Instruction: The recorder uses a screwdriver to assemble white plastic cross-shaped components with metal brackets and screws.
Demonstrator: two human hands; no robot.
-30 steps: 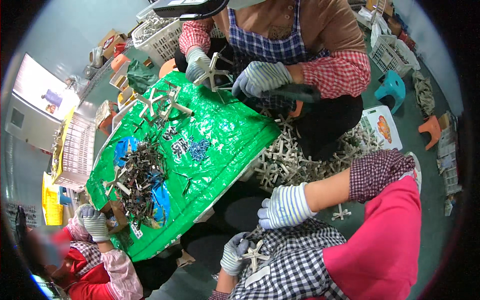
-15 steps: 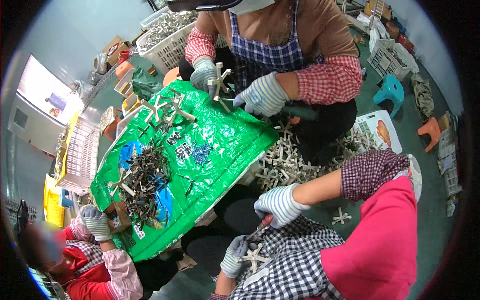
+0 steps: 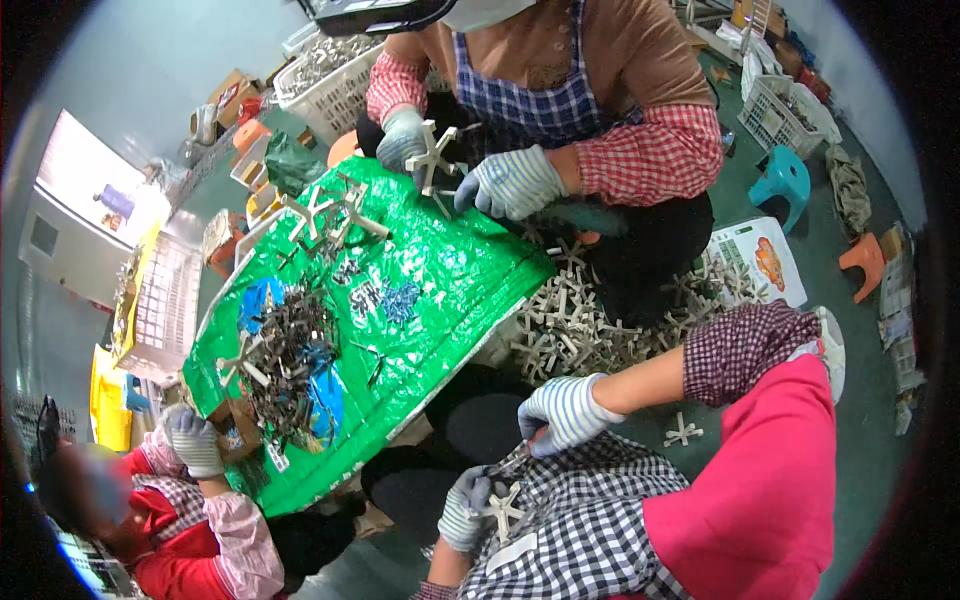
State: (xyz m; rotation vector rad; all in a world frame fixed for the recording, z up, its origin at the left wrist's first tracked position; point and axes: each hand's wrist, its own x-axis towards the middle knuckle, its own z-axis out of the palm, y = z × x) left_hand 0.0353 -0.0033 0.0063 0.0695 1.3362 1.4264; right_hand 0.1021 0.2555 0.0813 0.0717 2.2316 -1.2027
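Observation:
My left hand, in a striped knit glove, is closed around an off-white cross-shaped plastic piece above my black-and-white checked apron. My right hand, gloved alike, grips a red-handled tool; its exact kind is mostly hidden by the fingers. A short metallic part shows between my two hands. Left of them lies a green plastic sheet, bearing a heap of dark small strips, a little pile of blue bits and several cross-shaped pieces.
Opposite, a co-worker's gloved hands hold another cross piece. A second co-worker's gloved hand is by a cardboard box at lower left. Many cross pieces lie heaped on the floor; one lies apart. A blue stool stands right.
My right hand has shifted slightly, its fingers covering more of the red handle. My left hand and its piece moved a little left. The opposite co-worker's hands moved slightly left.

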